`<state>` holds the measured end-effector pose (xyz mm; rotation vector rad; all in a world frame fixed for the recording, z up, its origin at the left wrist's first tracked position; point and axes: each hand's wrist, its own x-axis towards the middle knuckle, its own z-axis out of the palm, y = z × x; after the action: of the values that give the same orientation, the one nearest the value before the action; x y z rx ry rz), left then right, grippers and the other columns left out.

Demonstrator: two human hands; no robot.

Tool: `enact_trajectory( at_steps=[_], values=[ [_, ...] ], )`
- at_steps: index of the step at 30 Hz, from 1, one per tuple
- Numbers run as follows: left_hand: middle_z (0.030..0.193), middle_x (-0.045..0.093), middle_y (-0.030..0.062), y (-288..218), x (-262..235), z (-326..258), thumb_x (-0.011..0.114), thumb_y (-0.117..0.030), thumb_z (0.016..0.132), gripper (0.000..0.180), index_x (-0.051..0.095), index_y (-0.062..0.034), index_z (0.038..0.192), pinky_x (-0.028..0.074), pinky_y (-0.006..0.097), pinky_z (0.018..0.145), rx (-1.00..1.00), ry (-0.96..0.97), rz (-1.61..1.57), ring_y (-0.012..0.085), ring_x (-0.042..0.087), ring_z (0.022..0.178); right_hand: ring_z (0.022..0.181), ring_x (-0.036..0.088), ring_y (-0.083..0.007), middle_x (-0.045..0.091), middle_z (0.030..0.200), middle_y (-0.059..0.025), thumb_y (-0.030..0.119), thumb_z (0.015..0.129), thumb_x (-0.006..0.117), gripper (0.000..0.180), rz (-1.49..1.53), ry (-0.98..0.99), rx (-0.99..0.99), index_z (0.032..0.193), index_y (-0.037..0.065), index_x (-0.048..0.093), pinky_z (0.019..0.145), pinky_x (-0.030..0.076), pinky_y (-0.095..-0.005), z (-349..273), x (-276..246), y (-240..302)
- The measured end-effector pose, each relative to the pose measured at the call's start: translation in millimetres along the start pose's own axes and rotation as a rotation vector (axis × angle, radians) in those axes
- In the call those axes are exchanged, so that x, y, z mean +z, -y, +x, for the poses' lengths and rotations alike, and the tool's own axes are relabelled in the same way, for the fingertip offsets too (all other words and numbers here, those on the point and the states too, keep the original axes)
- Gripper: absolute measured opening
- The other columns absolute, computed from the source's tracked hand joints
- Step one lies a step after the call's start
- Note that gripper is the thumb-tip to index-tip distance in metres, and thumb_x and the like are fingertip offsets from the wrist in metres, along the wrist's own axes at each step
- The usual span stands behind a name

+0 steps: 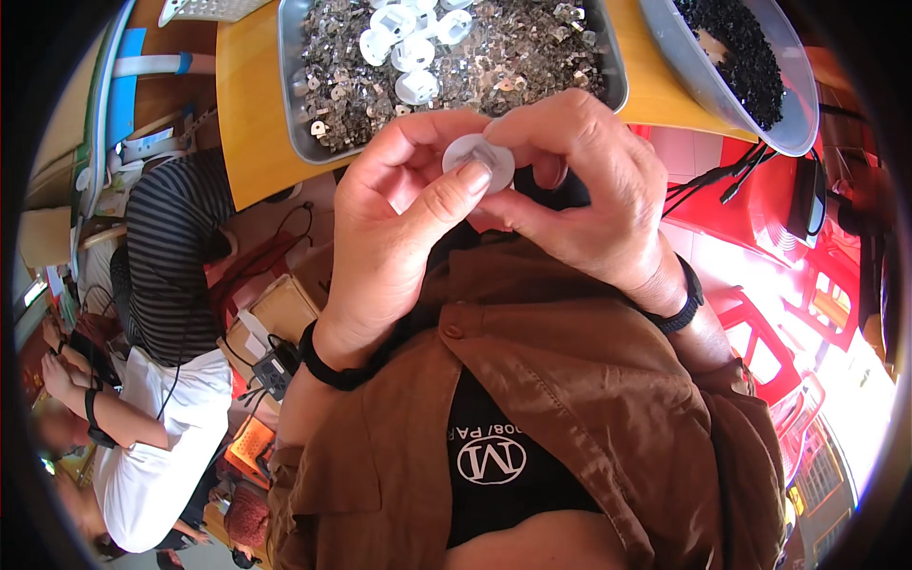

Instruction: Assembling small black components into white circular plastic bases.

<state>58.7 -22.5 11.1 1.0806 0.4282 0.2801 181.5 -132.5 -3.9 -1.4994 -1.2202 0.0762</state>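
On the far left, a person in a white top point(180, 408) is bent over. Further right, a yellow table point(252, 104) bears a metal tray point(287, 76) of small metallic bits, with several white round parts point(413, 54) heaped on them. Just below the tray, the left hand point(399, 209) pinches a white disc point(458, 152), its thumb laid across the face. The disc sits between both hands; the right hand point(598, 185) takes the right edge between forefinger and thumb. At far right are a clear bowl point(804, 109) holding black pieces point(746, 62) and, lower, red chairs point(768, 356).
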Motion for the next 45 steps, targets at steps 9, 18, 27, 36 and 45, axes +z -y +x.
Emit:
enact_trajectory(
  at_steps=[9, 18, 27, 36, 45],
  values=[
    [0.090, 0.058, 0.0066, 16.6, -3.5, 3.9, 0.054, 0.005, 0.080, 0.013, 0.054, 0.0002, 0.091, 0.045, 0.024, 0.074, 0.004, -0.183, 0.061, 0.0117, 0.056, 0.081, 0.076, 0.062, -0.0251, 0.059, 0.087, -0.0078, 0.017, 0.068, 0.074, 0.037, -0.098, 0.210, -0.111, 0.100, 0.006, 0.058, 0.061, 0.053, -0.0332, 2.7, -14.1, 0.0],
    [0.086, 0.054, 0.0074, 13.0, -10.2, 1.9, 0.056, -0.003, 0.081, 0.010, 0.052, -0.0026, 0.091, 0.049, 0.030, 0.062, 0.009, -0.167, 0.111, 0.0155, 0.055, 0.072, 0.074, 0.061, -0.0288, 0.062, 0.082, -0.0096, 0.013, 0.071, 0.066, 0.011, -0.860, -0.076, 0.309, 0.081, 0.009, 0.067, 0.061, 0.049, -0.0366, 34.2, -152.5, -55.2],
    [0.103, 0.059, 0.0103, 5.1, -0.2, 2.9, 0.056, -0.010, 0.088, 0.036, 0.049, 0.0028, 0.120, 0.053, 0.033, 0.078, -0.095, -0.077, 0.092, 0.0154, 0.060, 0.086, 0.081, 0.061, -0.0316, 0.064, 0.084, -0.0127, 0.014, 0.071, 0.064, 0.019, -1.164, 0.325, 0.458, 0.088, 0.011, 0.068, 0.073, 0.048, -0.0408, 53.5, -196.1, -120.4],
    [0.103, 0.059, 0.0107, -0.4, 2.2, 0.6, 0.057, -0.004, 0.087, 0.035, 0.049, 0.0040, 0.120, 0.053, 0.032, 0.076, -0.115, -0.010, 0.021, 0.0162, 0.059, 0.087, 0.077, 0.062, -0.0309, 0.065, 0.080, -0.0124, 0.010, 0.069, 0.064, 0.017, -1.043, 0.406, 0.612, 0.086, 0.007, 0.067, 0.069, 0.048, -0.0402, 53.5, -198.7, -127.0],
    [0.101, 0.057, 0.0097, -3.8, 0.7, -4.6, 0.053, -0.010, 0.089, 0.038, 0.043, 0.0015, 0.124, 0.053, 0.031, 0.073, -0.123, -0.041, 0.018, 0.0155, 0.058, 0.086, 0.073, 0.061, -0.0106, 0.064, 0.075, -0.0036, 0.002, 0.069, 0.067, 0.019, -0.590, 0.147, 0.761, 0.087, 0.002, 0.063, 0.065, 0.051, -0.0248, 56.4, -199.1, -120.8]
  ],
)
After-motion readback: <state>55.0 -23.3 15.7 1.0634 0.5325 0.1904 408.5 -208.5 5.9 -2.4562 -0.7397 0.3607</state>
